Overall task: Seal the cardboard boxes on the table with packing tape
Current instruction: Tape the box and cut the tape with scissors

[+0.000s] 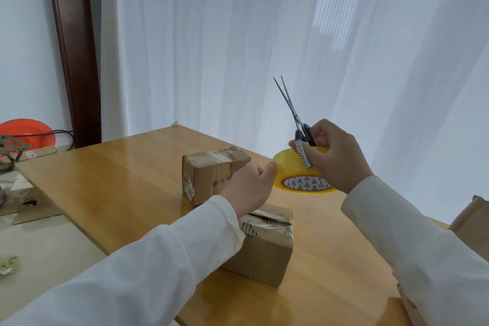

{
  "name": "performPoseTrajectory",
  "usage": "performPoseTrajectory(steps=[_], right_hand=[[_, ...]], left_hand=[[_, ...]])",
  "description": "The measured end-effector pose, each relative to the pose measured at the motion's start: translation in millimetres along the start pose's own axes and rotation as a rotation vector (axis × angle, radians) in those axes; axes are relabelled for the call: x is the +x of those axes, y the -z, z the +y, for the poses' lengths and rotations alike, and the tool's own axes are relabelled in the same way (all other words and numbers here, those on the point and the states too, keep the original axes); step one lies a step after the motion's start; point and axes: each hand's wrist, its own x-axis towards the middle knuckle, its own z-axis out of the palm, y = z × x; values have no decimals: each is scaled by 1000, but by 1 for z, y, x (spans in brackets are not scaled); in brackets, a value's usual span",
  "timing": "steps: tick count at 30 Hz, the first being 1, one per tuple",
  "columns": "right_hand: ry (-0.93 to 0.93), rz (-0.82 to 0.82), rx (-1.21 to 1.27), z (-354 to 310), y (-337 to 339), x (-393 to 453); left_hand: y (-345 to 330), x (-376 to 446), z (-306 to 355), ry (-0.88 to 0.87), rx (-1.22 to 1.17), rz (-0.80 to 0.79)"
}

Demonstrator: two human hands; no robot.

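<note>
White sheer curtains [238, 47] hang behind a glossy honey-coloured wooden worktop [127, 182], with a dark wood post [74, 47] at the left. Two small brown cardboard boxes sit mid-worktop: the far box [209, 174], criss-crossed with clear tape and bearing a white printed label too small to read, and the near box [262, 243], its crumpled top flaps slightly parted. The left hand [248, 188] pinches the yellow tape roll [301, 174], whose white core shows triangle marks. The right hand [333, 156] grips black scissors [293, 113], blades slightly parted and pointing up, handle wrapped in a scribbled white label.
</note>
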Motion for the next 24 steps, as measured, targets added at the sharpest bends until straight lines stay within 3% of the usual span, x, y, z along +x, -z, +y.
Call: performPoseTrajectory(steps=[4, 8, 24], right_hand=[[25, -14, -141, -3, -3, 1], [56, -25, -234, -5, -3, 0], [153, 13, -224, -9, -8, -7]], left_hand=[[4, -1, 8, 153, -145, -135], [11, -3, 13, 180, -218, -170], [24, 2, 9, 292, -220, -177]])
